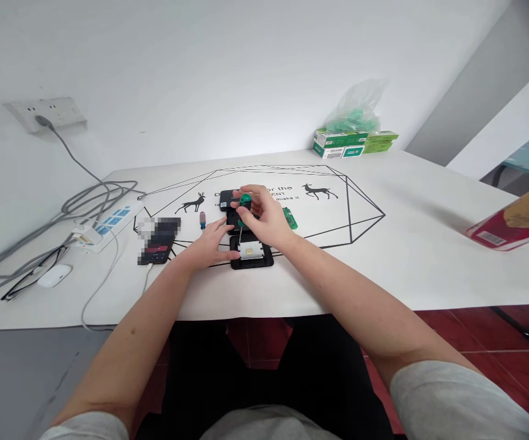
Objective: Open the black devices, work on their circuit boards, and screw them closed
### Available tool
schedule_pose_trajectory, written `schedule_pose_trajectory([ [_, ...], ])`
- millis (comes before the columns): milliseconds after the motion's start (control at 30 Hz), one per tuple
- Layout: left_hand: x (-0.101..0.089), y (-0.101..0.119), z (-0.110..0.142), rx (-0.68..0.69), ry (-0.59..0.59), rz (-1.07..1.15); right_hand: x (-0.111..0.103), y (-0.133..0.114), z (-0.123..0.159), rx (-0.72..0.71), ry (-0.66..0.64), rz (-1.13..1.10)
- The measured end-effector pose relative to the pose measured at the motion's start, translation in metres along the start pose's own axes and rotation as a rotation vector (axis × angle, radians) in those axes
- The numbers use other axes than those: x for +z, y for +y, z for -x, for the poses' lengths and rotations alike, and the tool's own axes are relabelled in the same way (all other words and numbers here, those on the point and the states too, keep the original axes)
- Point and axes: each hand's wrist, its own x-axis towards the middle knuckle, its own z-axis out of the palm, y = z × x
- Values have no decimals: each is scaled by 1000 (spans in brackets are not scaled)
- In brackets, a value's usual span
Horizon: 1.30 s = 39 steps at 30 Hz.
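My right hand (268,219) is closed round the green and black handle of a screwdriver (245,200). Its thin shaft points down to the upper left of a silver metal plate (257,249) in an open black casing (251,265). My left hand (207,247) lies at the casing's left side with fingers apart, the thumb at its edge and the fingertips by a second black part (233,221). Whether the screwdriver tip sits in a screw is too small to tell. Beyond, a black piece with a small label (225,201) is partly behind my right hand.
A small screwdriver (202,220) lies left and a green circuit board (290,219) right of the parts. A phone (159,241), power strip (114,225), cables and glasses occupy the left side. Green boxes (341,139) stand at the back, a red and yellow container (516,220) far right.
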Motion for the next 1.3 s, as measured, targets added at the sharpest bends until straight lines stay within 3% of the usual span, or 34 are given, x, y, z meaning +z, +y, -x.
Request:
schedule_pose_trajectory([
  [233,-1,2,1,-4,19,-18,-4,1,-3,-126,16,254],
  [467,-2,2,2,-5,25,-21,-7,6,-5,-215,63,325],
  [900,-1,-3,-1,21,31,-32,-4,-4,-4,28,98,178],
  [1100,1,-2,-1,-20,37,-81,-3,-4,-1,-44,8,182],
  [1300,1,-2,-1,-11,50,-81,-6,-1,-3,-163,52,306],
])
